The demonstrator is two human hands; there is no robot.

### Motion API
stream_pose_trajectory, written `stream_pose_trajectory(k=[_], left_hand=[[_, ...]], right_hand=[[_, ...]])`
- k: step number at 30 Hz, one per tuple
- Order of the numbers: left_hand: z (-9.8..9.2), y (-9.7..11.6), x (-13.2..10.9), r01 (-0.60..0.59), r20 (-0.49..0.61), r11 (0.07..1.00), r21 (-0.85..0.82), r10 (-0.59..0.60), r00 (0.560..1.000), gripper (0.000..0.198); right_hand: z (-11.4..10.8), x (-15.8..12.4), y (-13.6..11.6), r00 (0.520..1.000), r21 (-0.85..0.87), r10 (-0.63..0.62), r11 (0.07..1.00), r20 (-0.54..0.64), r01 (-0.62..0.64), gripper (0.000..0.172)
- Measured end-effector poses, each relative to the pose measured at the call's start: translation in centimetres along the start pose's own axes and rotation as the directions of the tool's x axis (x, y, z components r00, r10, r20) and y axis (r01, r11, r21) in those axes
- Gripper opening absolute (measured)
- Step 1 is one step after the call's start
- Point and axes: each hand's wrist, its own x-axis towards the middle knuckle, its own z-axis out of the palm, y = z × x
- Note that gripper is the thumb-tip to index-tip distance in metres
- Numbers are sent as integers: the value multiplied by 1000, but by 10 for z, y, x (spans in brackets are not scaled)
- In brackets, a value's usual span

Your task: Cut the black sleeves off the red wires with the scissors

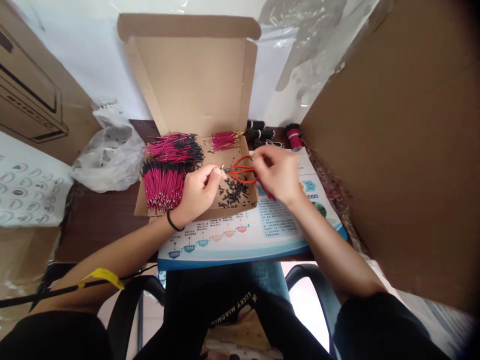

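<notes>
Your left hand (pixel 198 192) is closed, thumb and forefinger pinching a thin wire (pixel 222 168) above the near part of the open cardboard box (pixel 191 75). Your right hand (pixel 275 172) has its fingers drawn together on the red-handled pliers (pixel 240 170), which lie at the box's right side. A loose pile of small black pieces (pixel 234 192) sits on the box floor, near the pliers. Bundled magenta wires (pixel 165 185) with black ends fill the box's left side. A printed sheet (pixel 240 240) lies on the near side, under the box's right edge.
</notes>
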Motion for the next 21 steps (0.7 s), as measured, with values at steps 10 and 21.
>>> stream_pose_trajectory(k=[10, 21], left_hand=[[2, -17, 13, 275, 251, 951, -138, -235, 939, 17], [2, -14, 16, 421, 294, 852, -310, -335, 895, 20]], right_hand=[[9, -18, -9, 792, -86, -343, 893, 505, 442, 26], [3, -12, -2, 896, -302, -98, 921, 432, 247, 28]])
